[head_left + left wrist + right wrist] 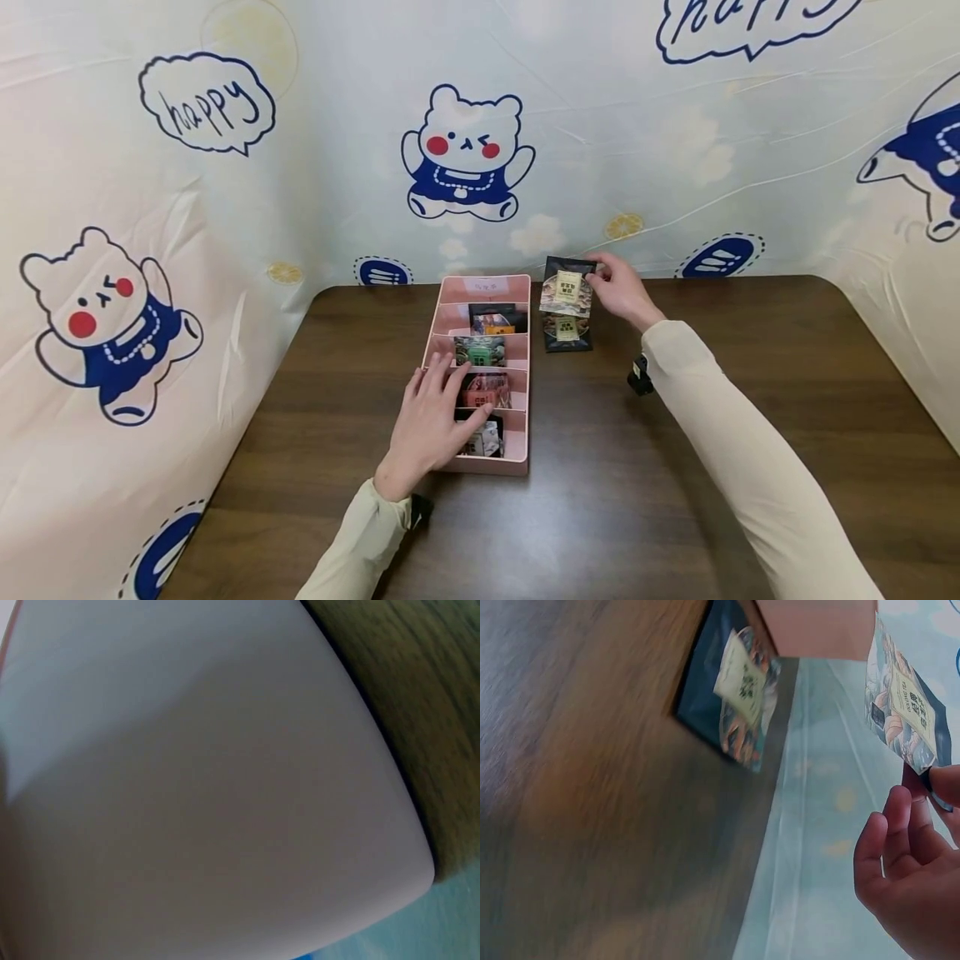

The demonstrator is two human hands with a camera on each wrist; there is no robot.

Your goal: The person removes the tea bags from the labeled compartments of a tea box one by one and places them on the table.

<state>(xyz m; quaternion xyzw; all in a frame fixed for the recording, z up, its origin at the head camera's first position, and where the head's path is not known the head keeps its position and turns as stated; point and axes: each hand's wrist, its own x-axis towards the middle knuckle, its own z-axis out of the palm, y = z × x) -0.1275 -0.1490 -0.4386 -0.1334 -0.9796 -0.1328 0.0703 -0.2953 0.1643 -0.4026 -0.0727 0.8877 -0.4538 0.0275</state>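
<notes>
My right hand point(622, 292) pinches the edge of a black sachet point(566, 287) with a pale label. In the right wrist view, thumb and fingers hold this sachet point(907, 705) clear of the table. A second black sachet point(567, 332) with a yellowish label lies on the table, partly covered by the held one in the head view. My left hand point(431, 417) lies spread over the left side of a pink divided box point(528, 375), gripping nothing. The box's smooth outer wall point(225, 787) fills most of the left wrist view, which shows no fingers.
Several box compartments hold sachets: a green one point(480, 354), a red one point(487, 392), a whitish one point(483, 437) and a dark one with orange point(497, 323). The box stands on a dark wooden table point(600, 500). A printed cloth point(585, 167) hangs behind the table's back edge.
</notes>
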